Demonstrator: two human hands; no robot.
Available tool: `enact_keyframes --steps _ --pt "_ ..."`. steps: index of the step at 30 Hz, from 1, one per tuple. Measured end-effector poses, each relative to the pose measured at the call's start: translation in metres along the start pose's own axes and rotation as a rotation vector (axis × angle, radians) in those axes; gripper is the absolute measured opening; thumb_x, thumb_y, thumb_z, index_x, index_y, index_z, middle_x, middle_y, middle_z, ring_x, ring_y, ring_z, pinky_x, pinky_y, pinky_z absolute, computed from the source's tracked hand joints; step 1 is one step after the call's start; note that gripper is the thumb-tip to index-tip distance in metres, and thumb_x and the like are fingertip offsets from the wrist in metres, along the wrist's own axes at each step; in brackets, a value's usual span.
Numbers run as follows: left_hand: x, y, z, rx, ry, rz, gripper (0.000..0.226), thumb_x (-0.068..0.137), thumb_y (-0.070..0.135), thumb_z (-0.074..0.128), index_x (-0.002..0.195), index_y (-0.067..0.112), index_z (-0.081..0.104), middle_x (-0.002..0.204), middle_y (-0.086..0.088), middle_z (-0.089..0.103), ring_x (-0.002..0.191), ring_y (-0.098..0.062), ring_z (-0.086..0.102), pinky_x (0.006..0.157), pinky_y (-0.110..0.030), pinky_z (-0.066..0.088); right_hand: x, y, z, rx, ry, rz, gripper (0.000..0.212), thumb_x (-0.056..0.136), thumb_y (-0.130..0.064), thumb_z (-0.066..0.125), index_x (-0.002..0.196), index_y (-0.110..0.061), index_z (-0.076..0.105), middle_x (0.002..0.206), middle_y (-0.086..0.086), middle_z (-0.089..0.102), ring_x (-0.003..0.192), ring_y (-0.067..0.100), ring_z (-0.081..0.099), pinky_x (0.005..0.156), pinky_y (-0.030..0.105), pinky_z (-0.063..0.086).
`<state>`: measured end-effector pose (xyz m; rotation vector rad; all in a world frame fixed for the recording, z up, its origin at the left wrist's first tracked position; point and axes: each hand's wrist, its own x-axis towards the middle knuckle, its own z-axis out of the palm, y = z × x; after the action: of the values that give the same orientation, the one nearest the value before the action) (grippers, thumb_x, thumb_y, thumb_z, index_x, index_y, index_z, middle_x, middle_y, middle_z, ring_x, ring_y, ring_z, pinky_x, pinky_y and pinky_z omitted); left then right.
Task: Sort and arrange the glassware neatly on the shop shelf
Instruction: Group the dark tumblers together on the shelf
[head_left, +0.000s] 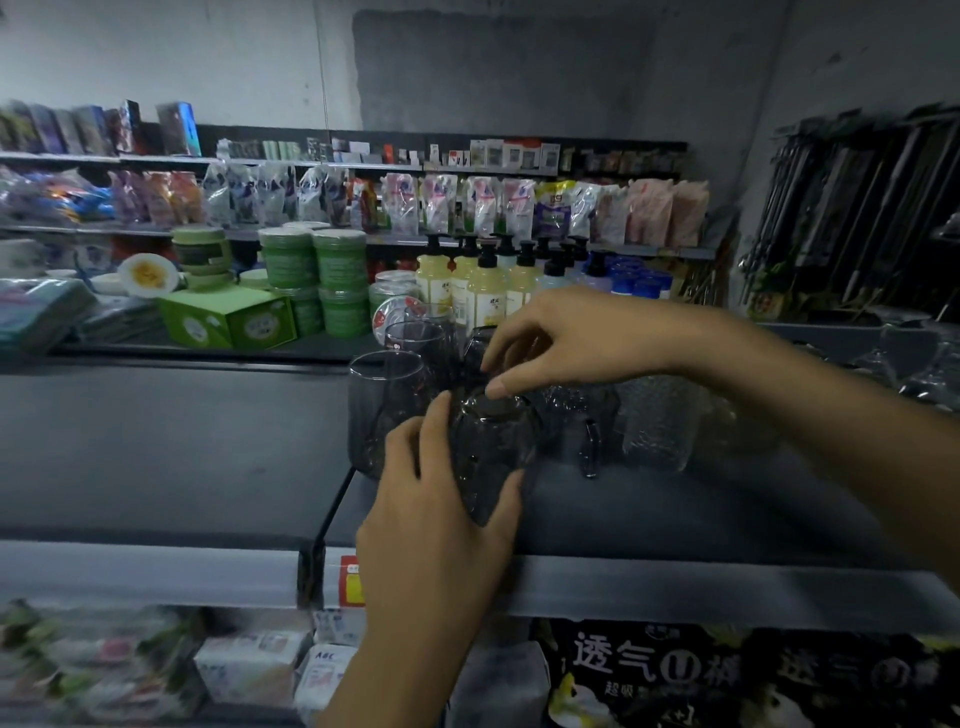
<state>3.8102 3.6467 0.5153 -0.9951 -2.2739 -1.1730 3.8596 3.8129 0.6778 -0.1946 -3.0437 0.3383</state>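
The dark shop shelf (156, 441) is bare along its left portion. Behind it, on a further shelf, green cartons (228, 317) and stacked green lidded tubs (337, 280) are noted.

Near the middle of the shelf, a smoky tumbler (382, 410) is stood upright, with a second tumbler (415, 345) directly behind it.

Just right of these, a clear glass (488, 447) is held near the shelf's front edge by the left hand (431, 499). The fingers are wrapped round the left side of its body and the thumb is pressed against its lower right side. Whether its base is resting on the shelf cannot be told.

Pump bottles (483, 291) with black tops are ranged on the further shelf behind.

The right hand (566, 338) is positioned above the glass with the fingers drawn narrow and curled. The thumb tip is placed at the rim; whether the rim is actually pinched cannot be told.

Beneath the right wrist, a handled glass mug (587, 421) and, beside it, a textured tumbler (660, 421) are stood on the shelf.

Stemmed glasses (924, 364) are seen, blurred, at the far right.

A red and yellow price tag (350, 582) is fixed to the shelf's front rail, below the left hand.
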Motion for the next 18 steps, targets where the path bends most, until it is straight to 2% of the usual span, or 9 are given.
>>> enact_keyframes --steps 3,5,7,13,18 --pt "-0.009 -0.002 -0.006 0.041 -0.079 -0.079 0.093 0.086 0.066 0.063 0.16 0.034 0.016 0.152 0.006 0.038 0.12 -0.021 0.062 0.074 -0.034 0.055 -0.013 -0.007 0.01 -0.044 -0.032 -0.011 0.045 0.085 -0.053 0.076 0.123 -0.03 0.07 0.108 -0.015 0.072 0.093 -0.003 0.066 0.085 0.018 0.055" --pt "-0.01 0.0 -0.009 0.07 -0.14 -0.107 0.087 0.091 0.065 0.059 0.159 0.035 0.013 0.155 0.009 0.037 0.121 -0.019 0.061 0.076 -0.029 0.048 -0.014 -0.005 0.017 -0.088 -0.008 -0.014 0.05 0.079 -0.047 0.084 0.124 -0.029 0.07 0.108 -0.012 0.072 0.091 -0.001 0.065 0.084 0.019 0.054" --pt "-0.011 0.005 -0.011 0.098 -0.175 -0.098 0.077 0.094 0.062 0.055 0.158 0.037 0.019 0.152 0.012 0.041 0.119 -0.018 0.061 0.075 -0.028 0.042 -0.013 -0.002 0.02 -0.105 0.016 -0.002 0.052 0.075 -0.039 0.089 0.123 -0.027 0.071 0.111 -0.01 0.073 0.094 0.002 0.066 0.089 0.024 0.056" --pt "-0.007 0.013 -0.008 0.011 -0.218 -0.116 0.061 0.096 0.052 0.06 0.151 0.035 0.037 0.138 0.012 0.059 0.116 -0.017 0.064 0.088 -0.035 0.052 0.002 0.013 0.023 -0.109 0.052 0.042 0.045 0.075 -0.024 0.09 0.118 -0.027 0.074 0.111 -0.009 0.074 0.098 0.007 0.07 0.093 0.034 0.058" --pt "0.008 0.015 -0.001 0.038 -0.263 -0.164 0.043 0.099 0.051 0.057 0.139 0.034 0.054 0.132 0.008 0.065 0.115 -0.023 0.064 0.086 -0.038 0.051 0.014 0.023 0.024 -0.136 0.078 0.071 0.045 0.075 -0.018 0.09 0.118 -0.023 0.076 0.113 -0.004 0.076 0.099 0.01 0.071 0.093 0.034 0.058"
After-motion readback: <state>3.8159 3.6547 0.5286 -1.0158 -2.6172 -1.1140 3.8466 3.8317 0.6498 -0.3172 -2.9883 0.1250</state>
